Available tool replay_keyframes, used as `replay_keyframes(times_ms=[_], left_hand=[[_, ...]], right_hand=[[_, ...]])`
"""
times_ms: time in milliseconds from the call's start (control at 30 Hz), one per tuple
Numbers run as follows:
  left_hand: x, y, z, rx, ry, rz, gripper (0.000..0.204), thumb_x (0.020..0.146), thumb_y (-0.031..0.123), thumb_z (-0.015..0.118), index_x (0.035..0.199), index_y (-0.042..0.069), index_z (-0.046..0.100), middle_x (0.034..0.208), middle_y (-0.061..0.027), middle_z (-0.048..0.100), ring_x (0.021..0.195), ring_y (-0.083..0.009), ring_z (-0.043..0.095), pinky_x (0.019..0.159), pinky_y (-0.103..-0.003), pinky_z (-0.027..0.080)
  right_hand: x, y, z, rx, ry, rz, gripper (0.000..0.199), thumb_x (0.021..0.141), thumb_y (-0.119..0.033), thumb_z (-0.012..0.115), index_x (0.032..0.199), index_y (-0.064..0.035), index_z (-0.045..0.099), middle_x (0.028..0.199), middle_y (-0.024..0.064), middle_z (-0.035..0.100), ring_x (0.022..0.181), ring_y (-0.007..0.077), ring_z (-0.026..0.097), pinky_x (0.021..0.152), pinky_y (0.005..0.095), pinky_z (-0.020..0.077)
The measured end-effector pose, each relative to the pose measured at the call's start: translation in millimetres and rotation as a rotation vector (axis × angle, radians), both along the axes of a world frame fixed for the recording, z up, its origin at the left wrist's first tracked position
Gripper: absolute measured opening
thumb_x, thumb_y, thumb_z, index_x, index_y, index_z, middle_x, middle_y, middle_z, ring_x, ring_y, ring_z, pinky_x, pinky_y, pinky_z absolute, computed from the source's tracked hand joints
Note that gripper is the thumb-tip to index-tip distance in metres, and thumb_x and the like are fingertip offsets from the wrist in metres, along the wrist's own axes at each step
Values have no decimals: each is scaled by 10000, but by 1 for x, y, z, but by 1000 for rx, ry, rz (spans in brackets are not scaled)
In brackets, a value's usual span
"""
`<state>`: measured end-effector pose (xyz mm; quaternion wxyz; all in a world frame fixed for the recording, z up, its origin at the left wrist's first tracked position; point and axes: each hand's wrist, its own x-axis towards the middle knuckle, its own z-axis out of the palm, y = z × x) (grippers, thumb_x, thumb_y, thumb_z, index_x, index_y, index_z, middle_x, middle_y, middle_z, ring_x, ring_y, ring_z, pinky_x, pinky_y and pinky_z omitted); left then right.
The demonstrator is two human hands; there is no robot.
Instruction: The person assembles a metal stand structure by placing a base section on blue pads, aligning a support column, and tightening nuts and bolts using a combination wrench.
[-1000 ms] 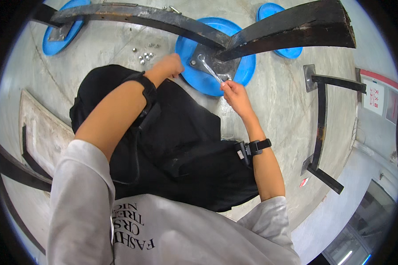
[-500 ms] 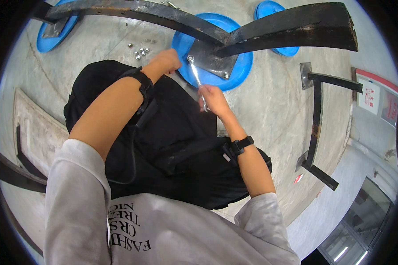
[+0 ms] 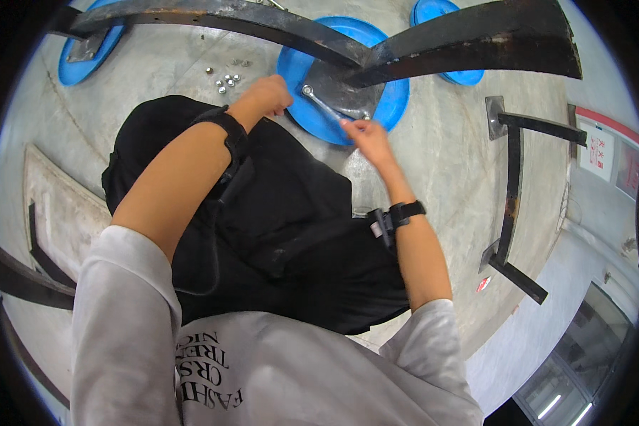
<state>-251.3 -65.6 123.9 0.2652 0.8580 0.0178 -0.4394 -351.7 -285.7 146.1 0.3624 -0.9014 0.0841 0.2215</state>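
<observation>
My right hand point(image 3: 370, 140) grips the handle of a silver wrench point(image 3: 325, 108). The wrench's ring end sits over a fastener at the near left corner of a black metal plate point(image 3: 331, 79), hiding it. That plate lies on a blue round disc point(image 3: 397, 106) and is joined to a thick black metal bar point(image 3: 468, 44). A shiny nut point(image 3: 366, 116) shows at the plate's near right corner. My left hand point(image 3: 268, 96) is curled closed by the disc's left edge, apart from the wrench; whatever its fingers hold, if anything, is hidden.
Several loose nuts point(image 3: 227, 82) lie on the grey floor left of the disc. Another blue disc point(image 3: 71, 71) with a plate is at far left, and stacked blue discs point(image 3: 463, 77) are at far right. A black metal frame point(image 3: 511, 184) stands on the right, near a wall.
My right hand has swung the wrench handle rightward and away from me, while its ring end stays at the same corner. My left hand has hardly moved.
</observation>
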Motion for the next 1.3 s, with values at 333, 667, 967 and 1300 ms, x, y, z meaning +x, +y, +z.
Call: replay_keyframes(times_ms=[333, 667, 967, 1300], left_hand=[[1, -3, -1, 60, 60, -33, 182, 752, 190, 570, 740, 29, 654, 682, -59, 663, 606, -198, 640, 600, -332, 507], [12, 32, -54, 388, 7, -481, 282, 724, 175, 553, 962, 58, 647, 1122, -156, 576, 1030, -333, 552, 855, -442, 430], [-36, -7, 114, 187, -566, -350, 296, 717, 131, 550, 983, 31, 630, 1057, -194, 593, 992, -347, 571, 806, -414, 476], [-146, 15, 286, -355, -671, -498, 367, 796, 243, 592, 561, -38, 574, 460, -100, 504, 447, -151, 509, 477, -313, 407]], right_hand=[[19, -14, 54, 30, -177, 30, 367, 751, -365, 635, 734, 1, 655, 568, 133, 549, 511, 249, 485, 506, 338, 384], [-135, -82, 268, -355, -270, 4, 196, 823, -162, 585, 757, 23, 579, 535, 130, 434, 464, 172, 411, 467, 315, 331], [-327, -165, 310, -204, -596, -661, 187, 919, -158, 443, 925, 6, 533, 627, -27, 455, 554, 55, 425, 507, 203, 351], [-325, -52, 398, 742, -1031, -560, 128, 909, -157, 458, 911, -33, 488, 688, 25, 458, 647, 136, 464, 635, 289, 430]])
